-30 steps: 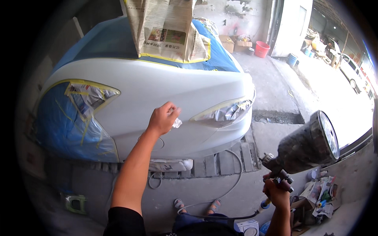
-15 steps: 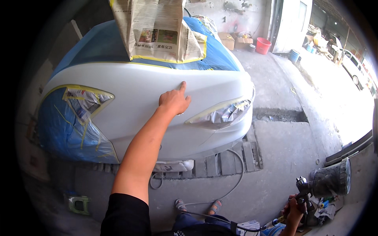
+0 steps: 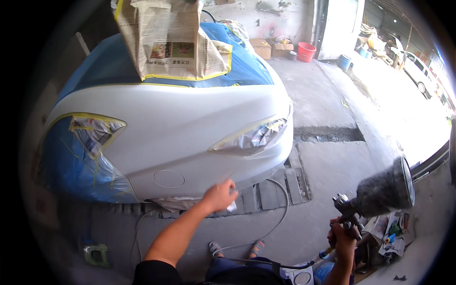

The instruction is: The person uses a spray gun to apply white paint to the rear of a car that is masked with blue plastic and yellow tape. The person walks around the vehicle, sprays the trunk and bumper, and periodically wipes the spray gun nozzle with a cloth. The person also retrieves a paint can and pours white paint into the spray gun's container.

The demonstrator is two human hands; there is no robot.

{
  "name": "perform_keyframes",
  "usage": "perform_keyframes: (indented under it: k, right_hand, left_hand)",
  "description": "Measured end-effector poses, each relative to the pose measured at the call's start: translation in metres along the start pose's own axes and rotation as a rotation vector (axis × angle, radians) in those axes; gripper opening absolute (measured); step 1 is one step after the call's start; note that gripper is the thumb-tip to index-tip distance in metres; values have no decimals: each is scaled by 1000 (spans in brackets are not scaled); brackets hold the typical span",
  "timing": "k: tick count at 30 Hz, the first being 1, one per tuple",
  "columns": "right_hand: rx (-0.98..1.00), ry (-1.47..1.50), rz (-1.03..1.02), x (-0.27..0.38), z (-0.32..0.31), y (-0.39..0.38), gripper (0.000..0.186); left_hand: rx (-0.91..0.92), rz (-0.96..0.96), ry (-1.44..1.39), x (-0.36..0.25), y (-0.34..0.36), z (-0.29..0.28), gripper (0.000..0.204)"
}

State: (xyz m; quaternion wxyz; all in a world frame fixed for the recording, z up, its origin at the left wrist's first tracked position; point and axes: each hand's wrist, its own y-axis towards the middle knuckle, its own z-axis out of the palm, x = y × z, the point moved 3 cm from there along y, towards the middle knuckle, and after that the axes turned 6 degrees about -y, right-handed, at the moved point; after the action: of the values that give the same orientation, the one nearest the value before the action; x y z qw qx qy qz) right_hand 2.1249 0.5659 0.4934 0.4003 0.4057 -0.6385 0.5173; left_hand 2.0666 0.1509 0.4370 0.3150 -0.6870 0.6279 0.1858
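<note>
My left hand (image 3: 220,194) is low, in front of the white car panel (image 3: 175,123), its fingers curled around a small white scrap (image 3: 232,206), perhaps paper or cloth. My right hand (image 3: 343,235) grips a spray gun (image 3: 347,205) with a large dark cup (image 3: 382,185) on top and a hose attached below. The car carries blue plastic sheeting (image 3: 73,166), yellow tape and a newspaper sheet (image 3: 166,28) over its upper part. The rear light areas are covered too (image 3: 256,135).
Grates (image 3: 297,183) and a looping hose (image 3: 285,199) lie below the car. A recessed channel (image 3: 327,135) is at right. Cardboard boxes (image 3: 259,47) and a red bucket (image 3: 305,52) stand along the back wall; clutter (image 3: 394,232) lies at lower right.
My left hand reached up with a finger to the panel, then moved down below the round flap. The spray gun dipped and has come back up. The view shifted slightly.
</note>
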Motion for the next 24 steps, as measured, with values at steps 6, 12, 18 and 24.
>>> perform_keyframes:
  k: [6, 12, 18, 24]
  right_hand:
    - [336, 21, -174, 62, 49, 28, 13]
    - [391, -105, -94, 91, 62, 77, 17]
    - [129, -62, -93, 108, 31, 140, 19]
    - [20, -2, -165, 120, 17, 208, 27]
  left_hand:
    - [340, -98, -378, 29, -49, 154, 27]
    - [514, -172, -495, 23, -96, 211, 30]
    - [434, -337, -497, 61, -117, 234, 35]
    - [311, -365, -553, 108, -135, 245, 32]
